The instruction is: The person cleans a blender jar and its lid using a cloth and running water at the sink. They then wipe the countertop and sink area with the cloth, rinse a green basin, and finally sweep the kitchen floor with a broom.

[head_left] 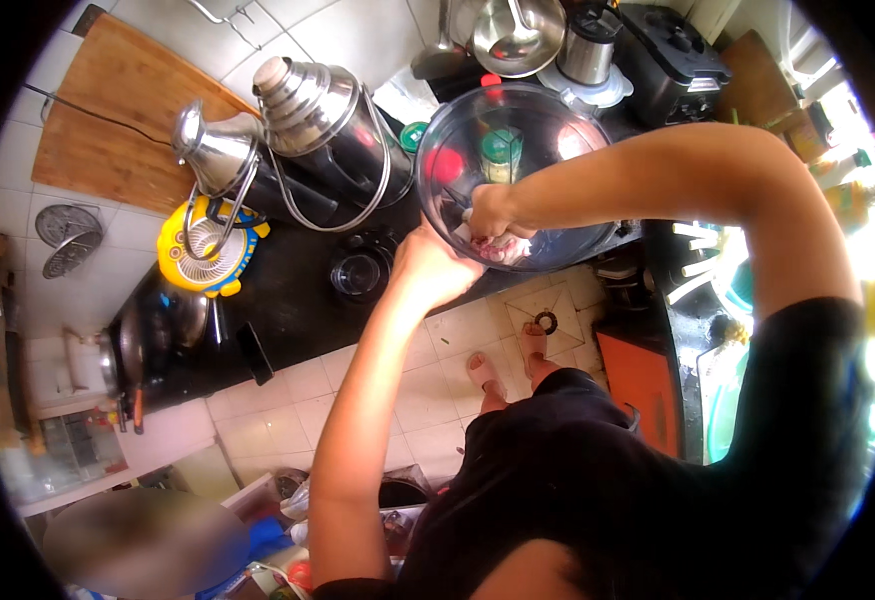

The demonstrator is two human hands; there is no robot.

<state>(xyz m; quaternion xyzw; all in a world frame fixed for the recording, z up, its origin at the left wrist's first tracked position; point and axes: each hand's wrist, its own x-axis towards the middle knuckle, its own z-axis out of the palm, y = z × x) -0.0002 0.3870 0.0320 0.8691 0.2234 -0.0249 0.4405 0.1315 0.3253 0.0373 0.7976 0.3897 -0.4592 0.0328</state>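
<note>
Black and glossy, the tabletop [303, 262] crossed the frame from lower left to upper right. Above centre, a clear bowl [568, 248] overhung its front edge in this view; I could not tell whether the base was supported. The left hand [436, 265] had its grip closed on the bowl's lower-left rim. Inside, the right hand [495, 212] had its grip bunched around soft, pale pink-and-white pieces [503, 250]. A hard downward push could perhaps tip the bowl if the left grip slipped; a sideways knock might topple the steel-topped flask [308, 110], upper left; wet fingers could let pieces slide out. No brand, label or writing was readable.
</note>
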